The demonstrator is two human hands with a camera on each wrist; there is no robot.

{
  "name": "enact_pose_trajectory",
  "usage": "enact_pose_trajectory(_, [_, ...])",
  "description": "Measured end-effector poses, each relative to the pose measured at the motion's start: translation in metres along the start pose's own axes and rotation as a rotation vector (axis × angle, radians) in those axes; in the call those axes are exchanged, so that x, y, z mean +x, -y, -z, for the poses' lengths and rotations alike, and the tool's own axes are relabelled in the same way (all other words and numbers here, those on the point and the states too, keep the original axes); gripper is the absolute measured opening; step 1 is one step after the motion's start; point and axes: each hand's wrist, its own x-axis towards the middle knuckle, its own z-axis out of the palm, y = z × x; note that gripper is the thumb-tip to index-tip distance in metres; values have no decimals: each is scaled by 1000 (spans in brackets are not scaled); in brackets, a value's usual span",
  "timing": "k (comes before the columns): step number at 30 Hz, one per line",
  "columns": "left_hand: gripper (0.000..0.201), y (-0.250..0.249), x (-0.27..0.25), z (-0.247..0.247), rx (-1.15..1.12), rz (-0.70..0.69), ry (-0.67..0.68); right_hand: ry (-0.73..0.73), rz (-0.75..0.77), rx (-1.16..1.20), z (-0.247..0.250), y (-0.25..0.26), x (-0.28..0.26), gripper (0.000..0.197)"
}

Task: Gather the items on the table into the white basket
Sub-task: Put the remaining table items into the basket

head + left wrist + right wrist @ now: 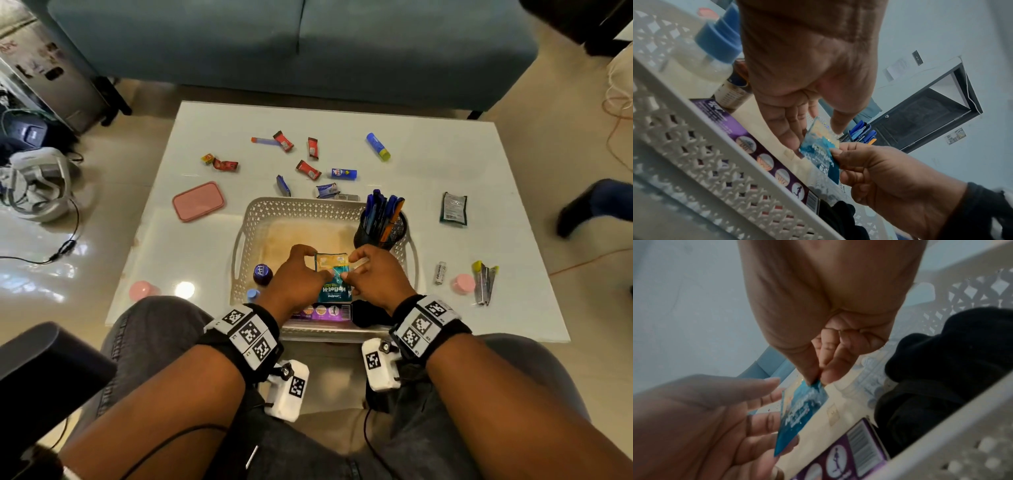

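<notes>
The white basket point(301, 202) stands at the table's near edge. Over its middle I hold a teal and yellow sachet point(334, 279) upright with both hands. My left hand point(318, 265) grips its left edge between thumb and fingers, as the left wrist view shows for the left hand point(818, 134) and sachet point(819, 146). My right hand point(349, 269) pinches the right edge; in the right wrist view the right hand point(817, 379) pinches the sachet point(797, 410) between thumb and forefinger. Inside the basket lie a purple box point(322, 312), a black item point(371, 313), two bottles point(262, 274) and a pen holder point(380, 226).
Loose on the white table point(445, 164) are several red wrappers point(308, 169), a glue stick point(377, 146), a pink lidded box point(198, 201), a dark green packet point(454, 209), a white tube point(440, 273) and a yellow stapler point(484, 282). A sofa point(291, 44) stands beyond.
</notes>
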Motion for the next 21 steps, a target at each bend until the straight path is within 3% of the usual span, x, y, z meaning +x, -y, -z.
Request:
enact_pose_trajectory(4, [50, -4, -6, 2, 52, -39, -23, -49, 75, -117, -1, -1, 0, 21])
enact_pose_trajectory(8, [24, -3, -4, 1, 161, -36, 59, -11, 106, -139, -2, 0, 0, 27])
enact_pose_trajectory(10, [20, -2, -3, -3, 225, -24, 110, 3, 118, -139, -3, 0, 0, 25])
enact_pose_trajectory(16, [31, -4, -4, -1, 255, -10, 51, 12, 145, -147, -5, 1, 0, 20])
enact_pose_trajectory(21, [42, -2, -5, 0, 256, 18, 88, 129, 270, -489, -1, 8, -5, 39])
